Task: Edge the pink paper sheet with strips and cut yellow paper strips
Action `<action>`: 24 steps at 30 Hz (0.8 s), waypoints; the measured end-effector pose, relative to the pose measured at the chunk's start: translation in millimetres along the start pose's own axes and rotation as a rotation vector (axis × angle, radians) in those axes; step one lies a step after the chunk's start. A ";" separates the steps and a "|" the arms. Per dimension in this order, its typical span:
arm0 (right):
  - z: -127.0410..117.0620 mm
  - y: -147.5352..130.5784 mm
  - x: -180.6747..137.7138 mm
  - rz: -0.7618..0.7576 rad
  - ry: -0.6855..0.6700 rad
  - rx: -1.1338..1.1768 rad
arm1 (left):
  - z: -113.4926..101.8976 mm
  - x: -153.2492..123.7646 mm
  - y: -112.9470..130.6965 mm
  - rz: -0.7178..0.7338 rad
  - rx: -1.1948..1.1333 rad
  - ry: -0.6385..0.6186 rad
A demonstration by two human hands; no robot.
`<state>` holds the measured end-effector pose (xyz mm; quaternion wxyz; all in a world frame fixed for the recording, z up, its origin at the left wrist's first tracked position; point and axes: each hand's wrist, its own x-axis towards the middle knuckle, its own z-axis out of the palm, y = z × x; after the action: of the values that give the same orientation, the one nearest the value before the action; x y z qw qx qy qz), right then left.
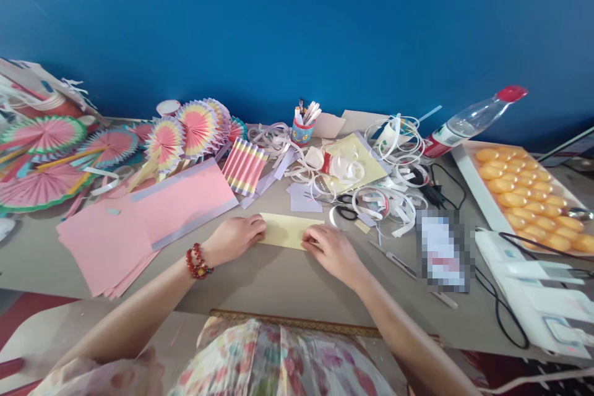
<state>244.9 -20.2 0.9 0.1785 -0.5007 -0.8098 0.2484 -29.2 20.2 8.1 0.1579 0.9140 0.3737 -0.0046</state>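
Note:
A strip of pale yellow paper lies across the desk in front of me. My left hand, with red beads at its wrist, has its fingers curled at the strip's left end. At the other end, my right hand pinches the lower right edge between thumb and fingers. Just left of my hands is pink paper with purple borders, partly over a stack of pink sheets. Behind them stands a pleated pink, yellow and purple piece. Black-handled scissors lie beyond my right hand.
Finished paper fans crowd the back left. Tangled white tape strips and a pen cup sit behind. To the right are a craft knife, a blurred phone-like rectangle, a bottle, a tray of orange items and a power strip.

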 end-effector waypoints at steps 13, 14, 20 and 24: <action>-1.7 0.5 -0.5 -0.013 -0.001 0.040 | 1.9 -0.3 -1.7 0.003 0.004 0.011; -2.2 0.2 -0.5 -0.015 0.001 0.042 | 2.2 -0.3 -1.7 0.002 0.006 0.012; -1.9 -0.5 -0.1 -0.038 0.010 0.025 | 3.1 -1.0 -1.4 0.000 0.021 0.020; -1.0 -0.1 -0.7 -0.049 0.003 0.010 | 3.4 -1.3 -1.1 -0.003 0.038 0.027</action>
<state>245.6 -20.6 1.7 0.1884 -0.4800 -0.8204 0.2472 -30.5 19.1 4.7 0.1354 0.9163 0.3770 0.0006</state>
